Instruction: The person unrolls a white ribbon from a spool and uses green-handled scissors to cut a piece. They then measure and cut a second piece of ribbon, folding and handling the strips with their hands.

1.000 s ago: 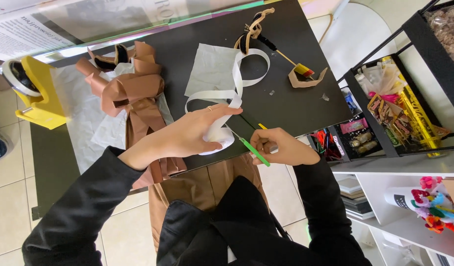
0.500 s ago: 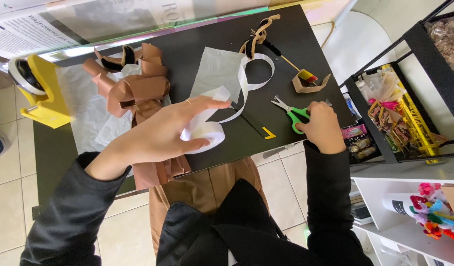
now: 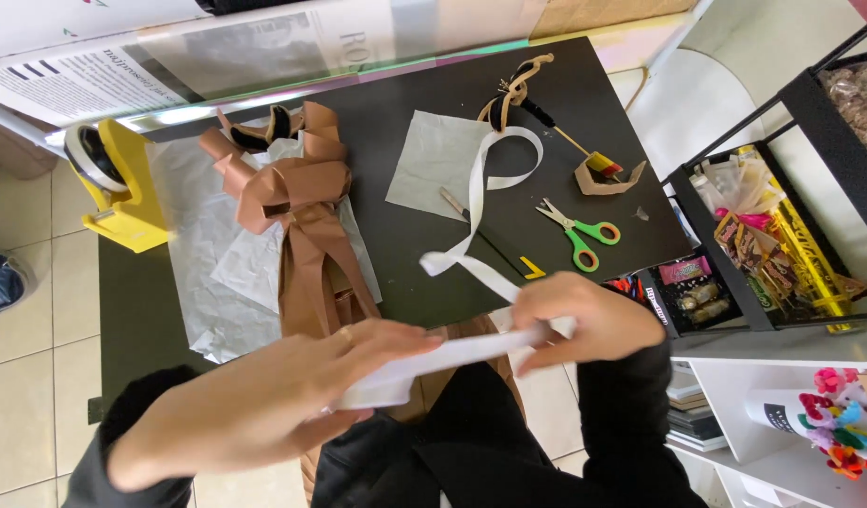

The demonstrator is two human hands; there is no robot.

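Fingers of both hands now pinch a white ribbon [image 3: 452,356] stretched taut between them, below the black table's [image 3: 396,254] near edge. Left hand [image 3: 292,395] has dropped from the tabletop; right hand [image 3: 589,320] has let go of the green-handled scissors [image 3: 576,229], which now lie near the right edge.

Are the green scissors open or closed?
Nearly closed. The green scissors lie flat on the black table, blades almost together in one point, nobody touching them.
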